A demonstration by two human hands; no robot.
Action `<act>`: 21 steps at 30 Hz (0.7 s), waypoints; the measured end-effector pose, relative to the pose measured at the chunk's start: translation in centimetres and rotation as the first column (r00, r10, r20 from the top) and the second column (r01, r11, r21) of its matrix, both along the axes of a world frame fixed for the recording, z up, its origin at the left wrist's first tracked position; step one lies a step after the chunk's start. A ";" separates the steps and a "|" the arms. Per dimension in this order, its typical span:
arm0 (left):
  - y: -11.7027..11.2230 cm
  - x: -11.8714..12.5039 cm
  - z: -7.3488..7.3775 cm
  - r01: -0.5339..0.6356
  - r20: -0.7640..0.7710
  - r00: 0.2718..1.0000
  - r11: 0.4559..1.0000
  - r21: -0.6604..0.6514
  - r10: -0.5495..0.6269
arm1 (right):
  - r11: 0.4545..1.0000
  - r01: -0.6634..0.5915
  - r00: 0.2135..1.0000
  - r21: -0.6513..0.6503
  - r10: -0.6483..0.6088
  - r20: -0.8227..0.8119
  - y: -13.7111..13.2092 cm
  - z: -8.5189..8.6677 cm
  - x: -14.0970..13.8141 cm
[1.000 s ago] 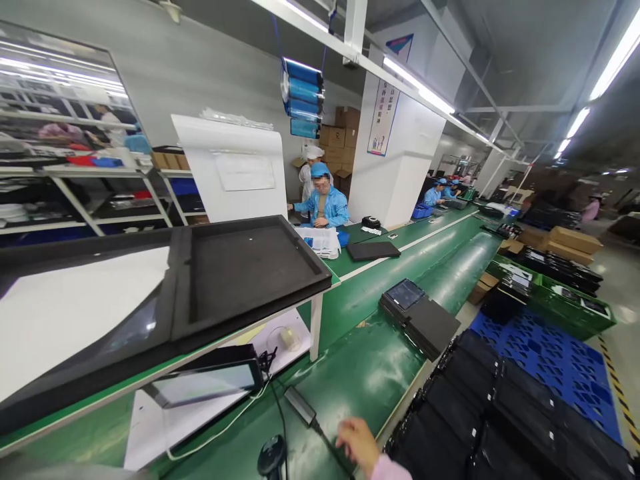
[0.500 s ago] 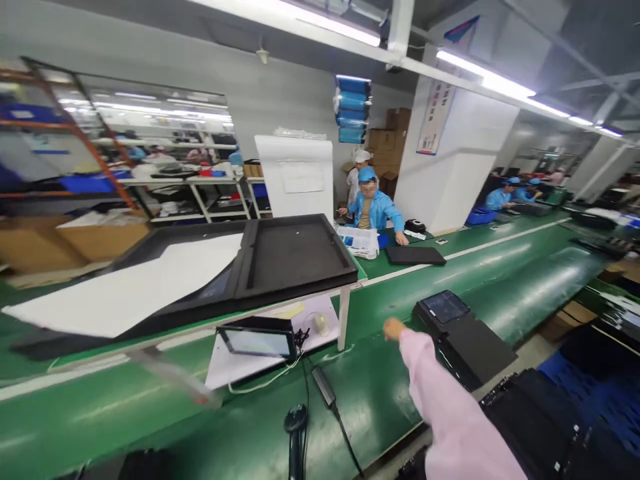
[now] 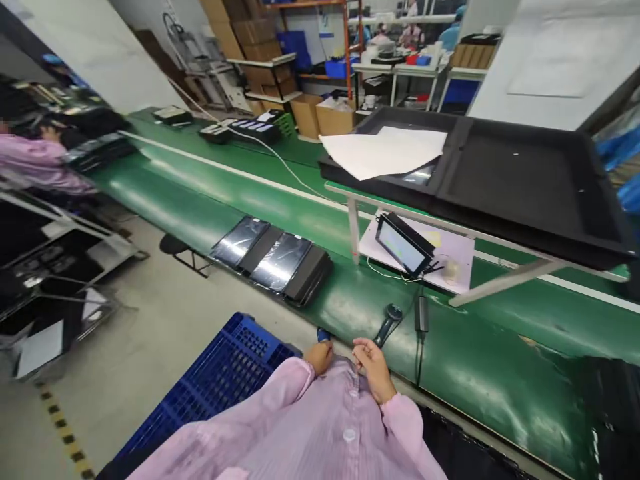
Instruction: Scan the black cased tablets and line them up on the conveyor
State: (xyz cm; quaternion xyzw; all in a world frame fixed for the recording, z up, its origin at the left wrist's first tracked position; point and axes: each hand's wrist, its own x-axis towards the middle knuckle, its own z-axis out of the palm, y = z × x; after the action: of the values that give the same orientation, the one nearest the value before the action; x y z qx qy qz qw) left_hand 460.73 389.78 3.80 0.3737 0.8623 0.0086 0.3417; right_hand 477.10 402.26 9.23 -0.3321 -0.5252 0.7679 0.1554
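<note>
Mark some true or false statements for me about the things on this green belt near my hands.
1. The handheld scanner lies on the green belt, just beyond the right hand. True.
2. The right hand grips the scanner. False: the hand is apart from it, with nothing in it.
3. A white sheet lies across the black trays. True.
4. The small screen stands on top of the black trays. False: it sits below them, at belt level.
</note>
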 end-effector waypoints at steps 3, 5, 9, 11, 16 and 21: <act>-3.5 -5.6 0.0 -0.166 -0.054 0.985 0.986 0.000 0.166 | 0.869 -0.038 0.984 0.494 -0.053 0.169 2.7 -1.8 -3.8; -6.3 -10.0 0.1 -0.288 -0.051 0.955 0.954 0.084 0.293 | 0.728 0.016 0.906 0.686 -0.302 0.298 4.8 -3.3 -5.1; -11.4 -19.6 1.7 -0.450 0.030 0.880 0.814 0.367 0.473 | 0.617 0.058 0.496 0.785 -0.700 0.514 7.7 -5.8 -7.1; -12.8 -24.0 3.3 -0.473 0.072 0.862 0.745 0.470 0.501 | 0.702 0.108 0.363 0.704 -0.687 0.629 8.3 -6.8 -8.6; -11.1 -34.0 8.1 -0.361 0.033 0.900 0.699 0.618 0.435 | 0.828 0.202 0.189 0.523 -0.557 0.808 9.5 -7.9 -13.1; -4.8 -43.6 10.7 -0.124 -0.099 0.954 0.671 0.731 0.284 | 0.812 0.195 0.191 0.550 -0.581 0.791 9.5 -6.6 -14.5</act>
State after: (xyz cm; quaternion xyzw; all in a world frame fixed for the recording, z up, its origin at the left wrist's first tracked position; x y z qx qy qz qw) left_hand 417.17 384.94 14.45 0.3765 0.8569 0.3441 0.0750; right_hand 462.56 411.79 2.66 -0.8065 -0.5279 0.2583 0.0645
